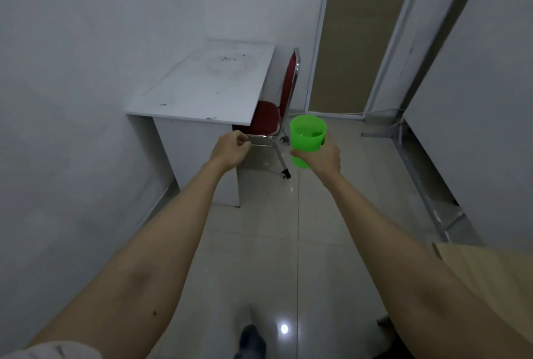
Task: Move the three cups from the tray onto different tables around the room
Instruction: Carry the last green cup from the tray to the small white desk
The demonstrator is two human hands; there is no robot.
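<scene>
My right hand [320, 158] is wrapped around a bright green plastic cup [307, 133], held upright in the air over the tiled floor. A little liquid seems to lie in the cup's bottom. My left hand [230, 149] is stretched forward with its fingers curled in and nothing in it. Ahead to the left stands a white table [207, 84] against the wall, its top stained with dark specks. The cup is to the right of the table's near corner and below the level of its top in the view. No tray or other cups are visible.
A red chair with chrome legs [284, 93] is tucked at the table's right side. A door with a white frame [360, 41] stands behind it. A white partition with a metal base [450, 162] runs along the right. Glossy floor tiles [259, 257] lie between.
</scene>
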